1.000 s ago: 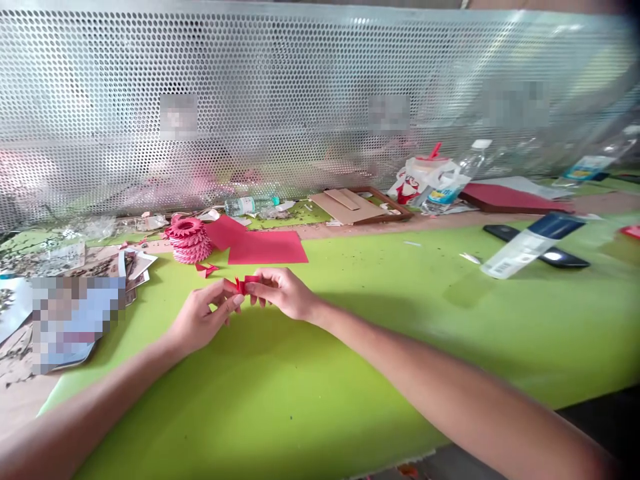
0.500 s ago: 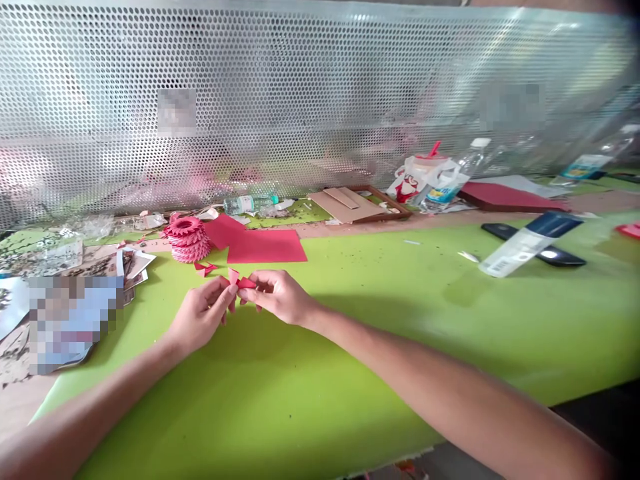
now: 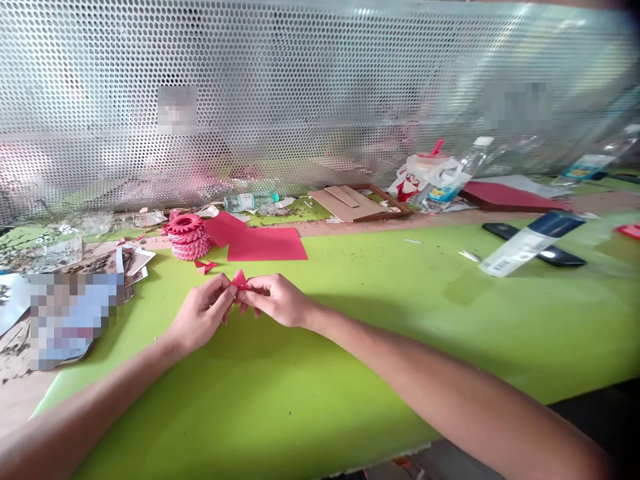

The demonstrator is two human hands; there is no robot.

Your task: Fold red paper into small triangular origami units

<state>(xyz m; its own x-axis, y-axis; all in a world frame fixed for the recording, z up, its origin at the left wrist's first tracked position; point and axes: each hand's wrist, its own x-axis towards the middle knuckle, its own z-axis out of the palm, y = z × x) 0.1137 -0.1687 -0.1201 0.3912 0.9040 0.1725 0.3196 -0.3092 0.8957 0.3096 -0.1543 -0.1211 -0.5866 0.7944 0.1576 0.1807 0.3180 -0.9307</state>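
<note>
Between my two hands is a small folded piece of red paper [image 3: 240, 279], its pointed tip upward. My left hand [image 3: 207, 310] pinches it from the left with thumb and fingers. From the right, my right hand [image 3: 280, 300] grips the same paper, fingertips meeting those of the left. My fingers hide its lower part. Just beyond, a few folded red paper pieces [image 3: 205, 266] lie on the green tabletop [image 3: 280, 387]. Behind them stands a round stack of interlocked pink and red folded paper [image 3: 189, 237], with flat red paper sheets [image 3: 267, 245] beside it.
A perforated metal screen [image 3: 300, 100] runs along the back. Photos and papers [image 3: 75, 320] lie at the left. Farther back are a cardboard piece with a frame [image 3: 345, 202] and a bagged cup [image 3: 420, 177]. At right, a white-and-navy container [image 3: 530, 243] rests across a dark phone-like object [image 3: 565, 257].
The red paper's right-hand flap, which stuck out before, is folded in, and the piece now looks narrower. My right fingertips have closed in toward the left ones.
</note>
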